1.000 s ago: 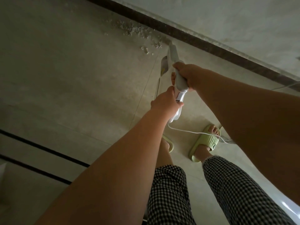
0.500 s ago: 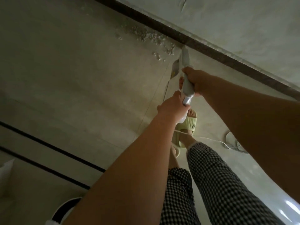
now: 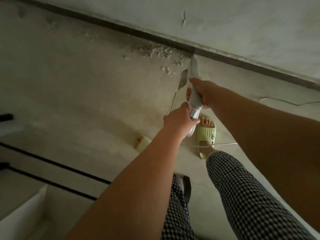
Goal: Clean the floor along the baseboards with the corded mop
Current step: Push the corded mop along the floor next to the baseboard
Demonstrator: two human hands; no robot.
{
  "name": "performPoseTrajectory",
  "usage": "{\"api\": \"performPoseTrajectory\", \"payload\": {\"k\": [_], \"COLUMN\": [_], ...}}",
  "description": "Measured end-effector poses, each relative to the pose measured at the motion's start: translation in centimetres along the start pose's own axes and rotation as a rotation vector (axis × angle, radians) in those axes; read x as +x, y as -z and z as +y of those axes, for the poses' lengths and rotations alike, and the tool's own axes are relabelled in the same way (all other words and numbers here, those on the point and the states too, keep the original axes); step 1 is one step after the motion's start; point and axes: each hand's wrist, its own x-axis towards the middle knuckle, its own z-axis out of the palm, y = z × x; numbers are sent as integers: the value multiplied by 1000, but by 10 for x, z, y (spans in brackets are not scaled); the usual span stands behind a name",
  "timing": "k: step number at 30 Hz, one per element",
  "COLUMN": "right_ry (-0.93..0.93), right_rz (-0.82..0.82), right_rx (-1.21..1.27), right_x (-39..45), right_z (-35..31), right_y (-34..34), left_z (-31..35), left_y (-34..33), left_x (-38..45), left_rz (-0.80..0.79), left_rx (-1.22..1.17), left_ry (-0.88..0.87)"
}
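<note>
A white corded mop (image 3: 194, 70) points away from me, its far end touching the dark baseboard (image 3: 242, 64) at the foot of the wall. My right hand (image 3: 203, 91) grips the handle's upper part. My left hand (image 3: 178, 119) grips the handle's lower end just behind it. A thin white cord (image 3: 223, 144) runs from the handle's end across the floor to the right. A patch of pale crumbs and dust (image 3: 155, 51) lies on the floor along the baseboard, left of the mop's far end.
My feet in green slippers (image 3: 207, 134) stand on the beige tiled floor (image 3: 78, 84) below the handle. Black lines (image 3: 52, 163) cross the floor at the left. A white box edge (image 3: 22, 208) is at the bottom left. More cord (image 3: 277, 100) loops at the right.
I have stepped nearer the wall, and my right foot has moved forward. The mop's far end has reached the baseboard beside the crumbs. Both hands keep their grip.
</note>
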Motion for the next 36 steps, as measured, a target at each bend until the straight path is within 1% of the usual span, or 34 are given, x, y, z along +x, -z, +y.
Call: {"api": "performPoseTrajectory", "payload": {"k": [5,8,14,17,23,27,36], "right_ry": [-47,-32,3,13,-3,-28,28], "right_rz": [28,49,100,120,139,115,111], "right_rx": [11,55,154,168,223,245,174], "right_x": [9,14,20,20,20,17,21], "right_z": [8,14,28,38,54,58,43], "right_y": [-6,-20,-68,-95,-119,-122,-112], "left_z": [-13,-29,-81,-108,-136,-142,-131], "left_y": [-2,4,35,49,63,60,55], "left_x": [5,7,14,19,14,12,26], "left_rz": [-56,-68,-88,-136,-169,-173,-130], "left_rx": [14,16,82,128,163,126,107], "left_ry": [-14,-33,-85,-97,-138,-155,-203]}}
